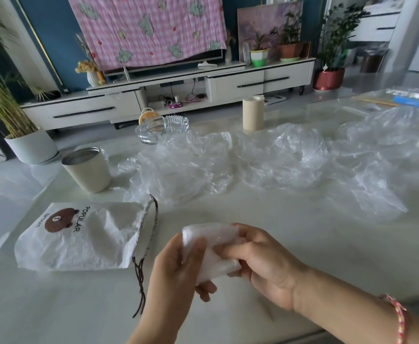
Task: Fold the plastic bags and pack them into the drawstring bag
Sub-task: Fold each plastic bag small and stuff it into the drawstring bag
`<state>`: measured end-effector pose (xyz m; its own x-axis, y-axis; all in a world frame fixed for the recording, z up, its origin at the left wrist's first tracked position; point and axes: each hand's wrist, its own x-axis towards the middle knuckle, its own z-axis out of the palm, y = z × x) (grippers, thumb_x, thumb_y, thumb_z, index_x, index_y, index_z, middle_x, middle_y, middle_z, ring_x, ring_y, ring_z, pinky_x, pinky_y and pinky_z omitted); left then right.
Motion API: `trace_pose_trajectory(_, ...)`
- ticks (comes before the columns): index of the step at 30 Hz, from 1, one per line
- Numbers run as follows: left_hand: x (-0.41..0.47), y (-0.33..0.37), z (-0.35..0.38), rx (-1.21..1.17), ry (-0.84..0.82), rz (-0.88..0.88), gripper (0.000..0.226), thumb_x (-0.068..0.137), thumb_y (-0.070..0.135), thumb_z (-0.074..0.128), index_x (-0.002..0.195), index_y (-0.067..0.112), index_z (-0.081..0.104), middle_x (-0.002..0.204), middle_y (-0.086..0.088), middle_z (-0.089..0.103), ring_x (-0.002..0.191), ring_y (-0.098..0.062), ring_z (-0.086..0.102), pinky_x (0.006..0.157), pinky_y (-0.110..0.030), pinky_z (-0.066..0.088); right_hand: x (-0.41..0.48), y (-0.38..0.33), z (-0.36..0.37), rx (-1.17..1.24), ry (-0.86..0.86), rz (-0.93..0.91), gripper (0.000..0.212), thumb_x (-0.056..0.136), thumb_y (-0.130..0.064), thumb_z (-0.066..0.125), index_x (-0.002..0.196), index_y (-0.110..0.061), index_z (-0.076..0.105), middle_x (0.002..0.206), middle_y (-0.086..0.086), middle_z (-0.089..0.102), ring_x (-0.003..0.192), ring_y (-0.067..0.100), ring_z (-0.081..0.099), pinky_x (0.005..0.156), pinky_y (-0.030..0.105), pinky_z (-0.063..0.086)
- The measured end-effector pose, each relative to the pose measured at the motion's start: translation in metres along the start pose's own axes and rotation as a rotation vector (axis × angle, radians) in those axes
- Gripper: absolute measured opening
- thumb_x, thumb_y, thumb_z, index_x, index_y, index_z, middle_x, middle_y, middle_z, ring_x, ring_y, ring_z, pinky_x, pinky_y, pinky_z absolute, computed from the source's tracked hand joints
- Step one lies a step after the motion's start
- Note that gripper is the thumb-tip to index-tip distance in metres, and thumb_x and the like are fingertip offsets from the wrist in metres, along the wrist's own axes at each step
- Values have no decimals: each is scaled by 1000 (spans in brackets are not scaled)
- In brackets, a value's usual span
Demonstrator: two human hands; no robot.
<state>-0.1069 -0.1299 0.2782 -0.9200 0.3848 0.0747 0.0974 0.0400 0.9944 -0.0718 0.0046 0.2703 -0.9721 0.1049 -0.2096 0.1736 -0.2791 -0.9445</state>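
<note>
Both of my hands hold a small folded clear plastic bag just above the white table's near edge. My left hand grips its lower left part, thumb on top. My right hand pinches its right side with curled fingers. The white drawstring bag, printed with a brown bear and "POPULAR", lies flat to the left, its mouth and dark cords facing my hands. Several crumpled clear plastic bags are spread across the middle and right of the table.
A beige metal-lined cup stands behind the drawstring bag. A glass dish and a beige roll stand at the table's far edge. A blue item lies far right. A TV cabinet and potted plants stand beyond.
</note>
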Motion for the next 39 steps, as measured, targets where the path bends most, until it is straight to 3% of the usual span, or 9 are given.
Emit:
trace_pose_trajectory(7,10,0,-15,-464,-74,-371,38,79,6,40,51,10,65,69,-8,63,57,-21,60,52,-29,54,-1,-1,-3,-220,97,-135,60,79,21,35,44,-18,63,80,-6,68,82,9,62,72,17,49)
trace_pose_trajectory(14,7,-7,-21,-82,-5,-184,19,71,4,70,66,22,68,68,1,61,70,-16,53,70,-27,46,-8,-13,1,-622,-29,-286,33,79,-4,54,60,-27,67,93,0,62,82,6,57,72,9,37)
trace_pose_trajectory(17,7,-2,-24,113,32,-49,25,78,-5,65,70,18,69,56,14,57,57,-5,46,56,-14,37,-4,-21,-5,-517,20,-246,19,79,-15,51,78,-19,70,93,18,66,81,23,59,74,22,41)
trace_pose_trajectory(21,9,1,-23,268,-29,79,28,82,-6,62,78,20,71,49,19,53,49,1,41,51,-8,33,-2,-17,-6,-570,-84,-171,23,85,-22,66,106,-21,59,103,1,67,96,9,63,83,16,46)
trace_pose_trajectory(28,13,-3,-28,61,99,10,15,79,7,71,79,22,71,69,9,65,64,-7,54,62,-16,43,1,-12,4,-677,-121,-274,27,78,-24,75,62,-22,53,61,-11,46,57,6,40,55,20,33)
trace_pose_trajectory(31,16,3,-33,-273,-30,-243,13,72,10,71,84,13,70,78,-8,64,63,-13,58,57,-24,48,-6,-12,15,-743,-119,-492,26,79,-26,74,63,-35,55,98,-12,55,89,0,49,82,8,34)
trace_pose_trajectory(34,11,12,-31,-342,-195,-549,25,86,5,51,75,12,72,63,-3,61,49,-8,56,46,-18,47,-4,-11,20,-653,-242,-469,4,83,-21,69,80,-19,70,128,-16,52,115,-4,47,98,8,32)
trace_pose_trajectory(37,11,7,-27,-278,-117,-557,40,90,1,43,63,12,70,52,1,51,44,-7,45,42,-16,37,2,-11,13,-499,-249,-370,13,86,-13,65,94,-5,72,110,-6,69,103,3,62,90,16,45)
trace_pose_trajectory(39,13,0,-30,-7,57,-317,27,91,0,47,76,11,67,54,5,54,44,-6,46,45,-15,38,3,-14,10,-444,-206,-366,14,88,-16,63,87,-4,71,84,-2,70,80,8,63,76,21,47)
